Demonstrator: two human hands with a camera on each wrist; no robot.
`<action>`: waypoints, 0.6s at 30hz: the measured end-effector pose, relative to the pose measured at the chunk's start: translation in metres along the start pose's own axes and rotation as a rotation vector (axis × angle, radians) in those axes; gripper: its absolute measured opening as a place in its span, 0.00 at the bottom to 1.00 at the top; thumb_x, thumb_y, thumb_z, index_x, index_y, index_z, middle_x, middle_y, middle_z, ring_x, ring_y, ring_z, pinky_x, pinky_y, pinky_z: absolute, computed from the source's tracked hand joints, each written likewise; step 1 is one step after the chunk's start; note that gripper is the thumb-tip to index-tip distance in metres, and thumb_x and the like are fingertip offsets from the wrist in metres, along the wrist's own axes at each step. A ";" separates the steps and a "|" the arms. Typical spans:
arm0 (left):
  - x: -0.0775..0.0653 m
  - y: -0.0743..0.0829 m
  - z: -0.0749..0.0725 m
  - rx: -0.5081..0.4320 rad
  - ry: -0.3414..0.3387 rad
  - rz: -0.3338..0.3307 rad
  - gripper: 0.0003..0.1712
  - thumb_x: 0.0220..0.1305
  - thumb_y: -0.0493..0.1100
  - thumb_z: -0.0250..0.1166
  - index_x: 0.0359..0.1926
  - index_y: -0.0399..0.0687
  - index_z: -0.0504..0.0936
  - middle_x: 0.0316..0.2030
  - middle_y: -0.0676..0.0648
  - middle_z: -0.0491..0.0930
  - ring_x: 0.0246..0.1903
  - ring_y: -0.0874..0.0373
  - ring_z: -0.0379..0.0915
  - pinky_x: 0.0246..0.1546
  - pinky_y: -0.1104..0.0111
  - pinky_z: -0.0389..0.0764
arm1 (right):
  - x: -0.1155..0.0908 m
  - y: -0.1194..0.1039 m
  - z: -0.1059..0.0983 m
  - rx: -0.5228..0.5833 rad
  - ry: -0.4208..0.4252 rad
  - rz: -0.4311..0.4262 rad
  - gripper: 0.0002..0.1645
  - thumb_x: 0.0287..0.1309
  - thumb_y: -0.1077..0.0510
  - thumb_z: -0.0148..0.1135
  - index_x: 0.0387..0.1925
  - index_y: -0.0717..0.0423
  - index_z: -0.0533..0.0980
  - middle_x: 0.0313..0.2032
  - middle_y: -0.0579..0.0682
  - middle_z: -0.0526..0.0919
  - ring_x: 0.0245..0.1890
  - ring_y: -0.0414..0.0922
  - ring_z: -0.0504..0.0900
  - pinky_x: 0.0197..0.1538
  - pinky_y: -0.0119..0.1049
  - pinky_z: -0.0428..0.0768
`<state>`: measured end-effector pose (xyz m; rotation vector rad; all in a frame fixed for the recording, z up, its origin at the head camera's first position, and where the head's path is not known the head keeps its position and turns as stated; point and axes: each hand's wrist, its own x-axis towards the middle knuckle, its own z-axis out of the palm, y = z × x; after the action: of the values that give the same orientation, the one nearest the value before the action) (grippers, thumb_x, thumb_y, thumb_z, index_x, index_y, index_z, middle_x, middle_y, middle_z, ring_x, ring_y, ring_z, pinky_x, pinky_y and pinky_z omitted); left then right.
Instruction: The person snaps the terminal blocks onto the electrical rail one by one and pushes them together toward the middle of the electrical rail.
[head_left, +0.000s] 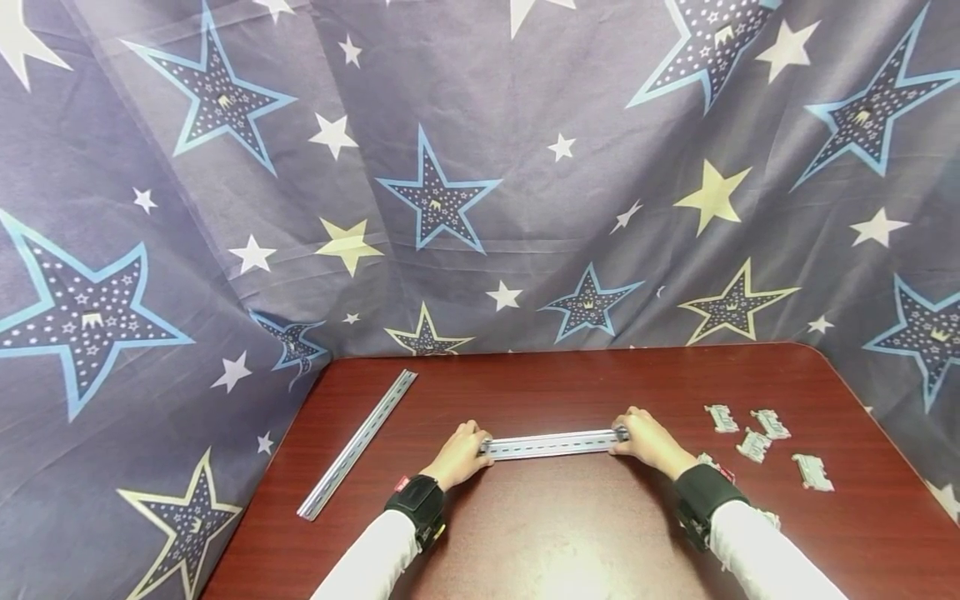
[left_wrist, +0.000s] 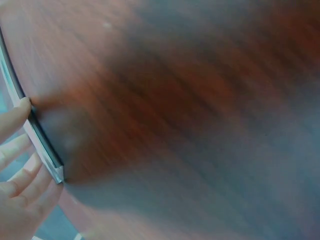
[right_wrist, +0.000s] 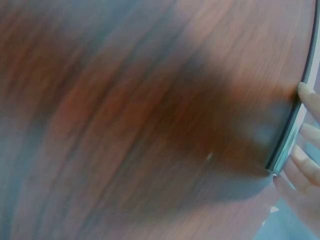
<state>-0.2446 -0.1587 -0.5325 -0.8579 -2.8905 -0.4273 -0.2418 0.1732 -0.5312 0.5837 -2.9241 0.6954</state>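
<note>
Head view, left to right. Backdrop: grey-blue cloth printed with stars [head_left: 480, 167] hangs behind and to both sides of the dark red-brown wooden table [head_left: 540, 533].

Far left of table: a long silver metal rail [head_left: 358, 443] lies flat, running diagonally from the near left edge toward the far centre, well apart from the hands.

Left hand [head_left: 461, 454]: at table centre, fingers curled round the left end of the short silver metal rail [head_left: 553, 443]. In the left wrist view the fingers [left_wrist: 15, 150] lie along the rail's edge [left_wrist: 42, 145] with the thumb tip touching its upper side; the rail end sits just above the table surface. Black wrist strap [head_left: 417, 504] and white sleeve [head_left: 367, 562] behind the hand.

Short rail: lies roughly level, left to right, between the two hands, near the middle of the table.

Right hand [head_left: 651, 442]: grips the right end of the short rail, fingers bent over it. Right wrist view shows fingertips [right_wrist: 310, 150] against the rail's edge [right_wrist: 290, 135], end of rail near the wood. View is blurred; finer detail cannot be told.

Right of table: small pale green-grey terminal blocks [head_left: 761, 437] lie scattered, several pieces, just beyond the right hand, none touching the rail
</note>
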 end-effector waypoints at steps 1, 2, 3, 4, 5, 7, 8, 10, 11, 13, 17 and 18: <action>0.002 0.001 0.001 0.005 -0.004 0.001 0.17 0.42 0.43 0.69 0.34 0.39 0.79 0.27 0.49 0.66 0.31 0.54 0.64 0.33 0.65 0.68 | -0.001 0.001 -0.001 0.000 0.002 0.002 0.17 0.33 0.56 0.71 0.27 0.61 0.76 0.26 0.51 0.71 0.30 0.49 0.71 0.36 0.43 0.72; 0.005 0.002 0.001 0.006 -0.010 0.001 0.16 0.42 0.43 0.69 0.33 0.40 0.79 0.27 0.49 0.66 0.31 0.54 0.64 0.33 0.65 0.68 | -0.002 0.003 -0.002 0.000 0.003 0.004 0.17 0.32 0.56 0.71 0.27 0.61 0.76 0.26 0.51 0.71 0.30 0.49 0.71 0.36 0.44 0.72; 0.007 0.004 0.002 0.008 -0.016 -0.001 0.16 0.41 0.43 0.69 0.33 0.40 0.79 0.27 0.49 0.66 0.31 0.54 0.64 0.32 0.65 0.68 | -0.004 0.004 -0.003 -0.002 0.003 0.008 0.17 0.32 0.56 0.71 0.26 0.61 0.76 0.26 0.51 0.71 0.30 0.49 0.71 0.36 0.44 0.72; 0.009 0.005 0.003 0.011 -0.023 -0.004 0.16 0.41 0.43 0.70 0.33 0.41 0.79 0.27 0.49 0.67 0.31 0.54 0.64 0.33 0.65 0.68 | -0.004 0.005 -0.004 -0.002 0.002 0.012 0.17 0.32 0.56 0.71 0.26 0.61 0.76 0.26 0.51 0.71 0.30 0.49 0.71 0.36 0.44 0.72; 0.011 0.006 0.003 0.011 -0.031 -0.008 0.16 0.41 0.43 0.70 0.32 0.41 0.79 0.27 0.49 0.67 0.31 0.55 0.64 0.32 0.66 0.68 | -0.005 0.007 -0.005 0.000 0.000 0.017 0.17 0.32 0.56 0.71 0.26 0.60 0.76 0.26 0.51 0.71 0.30 0.49 0.71 0.36 0.44 0.72; 0.016 0.008 0.004 0.014 -0.044 -0.017 0.16 0.40 0.43 0.70 0.32 0.42 0.79 0.27 0.49 0.67 0.31 0.55 0.64 0.32 0.66 0.69 | -0.007 0.009 -0.007 -0.002 -0.008 0.024 0.17 0.32 0.55 0.72 0.26 0.60 0.76 0.26 0.51 0.71 0.30 0.50 0.72 0.37 0.44 0.72; 0.017 0.009 0.004 0.015 -0.048 -0.016 0.16 0.39 0.43 0.70 0.32 0.42 0.79 0.27 0.49 0.67 0.31 0.55 0.64 0.32 0.67 0.69 | -0.008 0.010 -0.008 -0.001 -0.013 0.029 0.17 0.32 0.55 0.72 0.26 0.60 0.76 0.26 0.51 0.71 0.30 0.49 0.72 0.37 0.44 0.72; 0.020 0.012 0.004 0.014 -0.056 -0.017 0.16 0.39 0.43 0.71 0.32 0.42 0.80 0.27 0.49 0.67 0.31 0.55 0.65 0.32 0.67 0.69 | -0.009 0.012 -0.010 0.000 -0.022 0.036 0.18 0.32 0.55 0.72 0.26 0.60 0.76 0.26 0.51 0.71 0.30 0.49 0.72 0.37 0.44 0.72; 0.022 0.013 0.004 0.011 -0.059 -0.018 0.16 0.38 0.43 0.71 0.32 0.42 0.80 0.27 0.49 0.68 0.31 0.55 0.65 0.32 0.66 0.69 | -0.010 0.012 -0.012 0.003 -0.026 0.036 0.18 0.32 0.55 0.72 0.26 0.61 0.76 0.26 0.51 0.71 0.30 0.49 0.72 0.37 0.44 0.72; 0.024 0.016 0.003 0.008 -0.065 -0.016 0.16 0.38 0.43 0.71 0.32 0.42 0.80 0.27 0.49 0.68 0.31 0.54 0.65 0.32 0.66 0.69 | -0.012 0.013 -0.014 0.010 -0.030 0.037 0.19 0.31 0.55 0.72 0.26 0.62 0.76 0.25 0.51 0.72 0.29 0.49 0.72 0.37 0.44 0.72; 0.029 0.020 0.003 0.009 -0.071 -0.008 0.16 0.37 0.43 0.71 0.31 0.42 0.80 0.26 0.49 0.68 0.31 0.54 0.66 0.31 0.67 0.69 | -0.015 0.015 -0.019 0.015 -0.037 0.030 0.19 0.30 0.55 0.72 0.26 0.63 0.76 0.25 0.52 0.72 0.29 0.48 0.72 0.35 0.44 0.72; 0.030 0.021 0.003 0.014 -0.073 -0.005 0.17 0.37 0.44 0.71 0.31 0.42 0.80 0.26 0.49 0.68 0.31 0.54 0.66 0.31 0.67 0.69 | -0.016 0.015 -0.020 0.015 -0.038 0.032 0.19 0.30 0.55 0.72 0.26 0.63 0.76 0.25 0.51 0.72 0.29 0.48 0.72 0.35 0.43 0.72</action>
<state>-0.2581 -0.1253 -0.5254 -0.8826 -2.9589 -0.3835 -0.2332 0.2003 -0.5220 0.5590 -2.9723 0.7185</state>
